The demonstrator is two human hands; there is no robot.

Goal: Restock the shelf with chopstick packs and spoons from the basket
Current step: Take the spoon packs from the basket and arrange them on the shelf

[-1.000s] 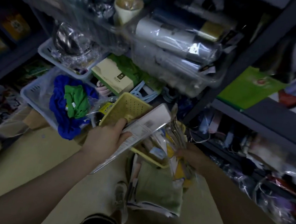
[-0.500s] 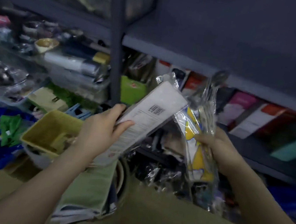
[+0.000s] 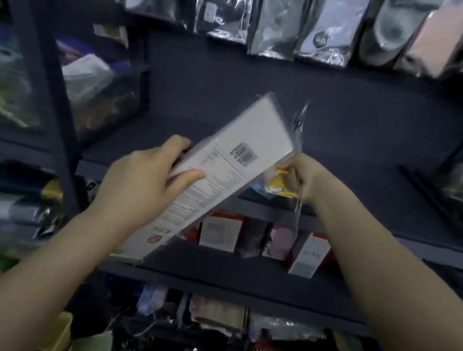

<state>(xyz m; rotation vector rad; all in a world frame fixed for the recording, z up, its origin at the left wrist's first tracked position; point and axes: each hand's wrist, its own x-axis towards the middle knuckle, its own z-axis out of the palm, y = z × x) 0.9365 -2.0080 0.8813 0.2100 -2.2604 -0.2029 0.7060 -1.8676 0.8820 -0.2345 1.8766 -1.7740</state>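
The left hand (image 3: 141, 183) grips a long flat white chopstick pack in clear wrap (image 3: 219, 168), thumb across its printed barcode face, tilted toward 1 o'clock. At 3 o'clock of it, touching, the right hand (image 3: 307, 180) is curled round a crinkled clear packet with yellow print (image 3: 279, 182). Beyond both lies the dark grey shelf board (image 3: 356, 148); farther, at 12 o'clock, plastic-wrapped goods (image 3: 326, 25) stand in a row.
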